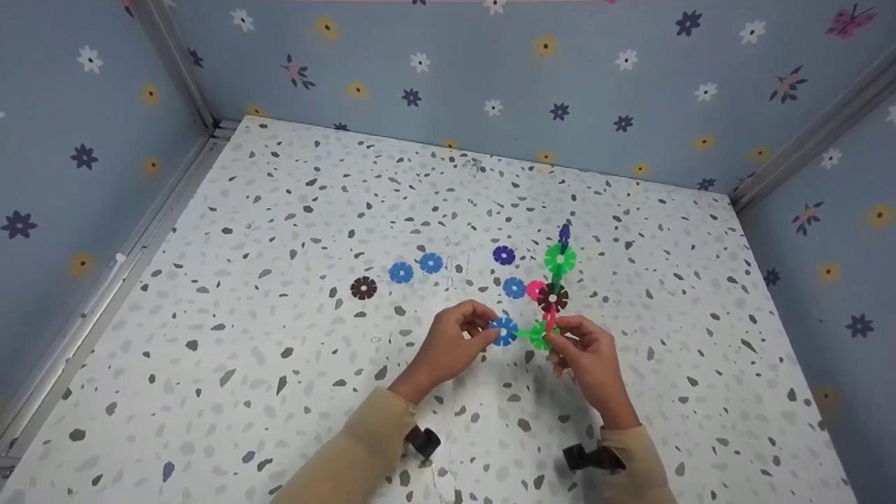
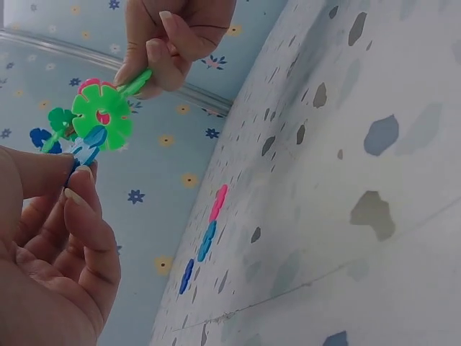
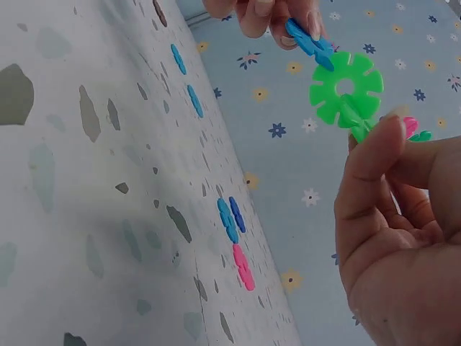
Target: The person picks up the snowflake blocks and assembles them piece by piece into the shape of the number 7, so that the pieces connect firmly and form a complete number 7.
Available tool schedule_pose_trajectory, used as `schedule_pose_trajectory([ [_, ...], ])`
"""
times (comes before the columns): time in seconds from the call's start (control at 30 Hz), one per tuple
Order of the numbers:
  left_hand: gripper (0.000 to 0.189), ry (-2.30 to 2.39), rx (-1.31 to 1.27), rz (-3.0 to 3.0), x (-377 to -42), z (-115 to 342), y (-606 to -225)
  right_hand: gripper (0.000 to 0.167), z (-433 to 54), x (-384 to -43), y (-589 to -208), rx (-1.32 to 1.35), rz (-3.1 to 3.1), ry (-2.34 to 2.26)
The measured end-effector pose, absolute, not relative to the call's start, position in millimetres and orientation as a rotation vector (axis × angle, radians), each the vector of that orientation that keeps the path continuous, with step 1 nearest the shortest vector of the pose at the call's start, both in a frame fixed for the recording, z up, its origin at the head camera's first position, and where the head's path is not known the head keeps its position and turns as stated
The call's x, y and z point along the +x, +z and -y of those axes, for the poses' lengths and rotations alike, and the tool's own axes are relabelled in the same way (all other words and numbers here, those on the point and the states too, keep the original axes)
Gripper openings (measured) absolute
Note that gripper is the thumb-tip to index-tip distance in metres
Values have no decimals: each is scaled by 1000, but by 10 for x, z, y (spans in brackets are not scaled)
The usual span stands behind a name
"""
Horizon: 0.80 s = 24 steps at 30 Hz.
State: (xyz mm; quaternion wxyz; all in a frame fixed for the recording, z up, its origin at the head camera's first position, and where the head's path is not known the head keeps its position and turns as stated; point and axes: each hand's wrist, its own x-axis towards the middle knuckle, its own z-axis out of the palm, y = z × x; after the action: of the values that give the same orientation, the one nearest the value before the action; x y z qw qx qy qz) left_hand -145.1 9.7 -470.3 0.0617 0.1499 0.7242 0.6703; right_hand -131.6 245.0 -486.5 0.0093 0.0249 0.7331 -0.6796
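Observation:
My left hand [image 1: 455,339] pinches a blue notched snowflake disc [image 1: 503,332] between thumb and fingers. That disc is slotted to a green snowflake disc [image 3: 346,90], seen face-on in the right wrist view. My right hand [image 1: 588,357] pinches the linked discs at a green disc [image 1: 539,336], beside a pink disc [image 1: 550,318] standing edge-on. From there the joined chain runs away from me through a brown disc [image 1: 553,298] and another green disc [image 1: 560,259] to a purple disc [image 1: 564,235]. In the left wrist view, the held discs are above the table.
Loose discs lie flat on the speckled table [image 1: 294,420]: a brown disc [image 1: 363,288] and two blue discs [image 1: 401,272] to the left, a purple disc [image 1: 504,255], a blue disc [image 1: 514,287] and a pink disc [image 1: 535,290] near the chain. Flowered panels [image 1: 455,70] enclose the table.

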Motion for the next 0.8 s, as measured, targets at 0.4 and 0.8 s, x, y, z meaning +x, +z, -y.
schedule_pose_trajectory([
  [0.4, 6, 1938, 640, -2206, -1383, 23, -4535, 4, -2455, -1286, -4809, -53, -2352, -1970],
  [0.8, 9, 2006, 732, -2195, -1429, -64, -4861, 6, -2462, -1237, -4816, -147, -2402, -1981],
])
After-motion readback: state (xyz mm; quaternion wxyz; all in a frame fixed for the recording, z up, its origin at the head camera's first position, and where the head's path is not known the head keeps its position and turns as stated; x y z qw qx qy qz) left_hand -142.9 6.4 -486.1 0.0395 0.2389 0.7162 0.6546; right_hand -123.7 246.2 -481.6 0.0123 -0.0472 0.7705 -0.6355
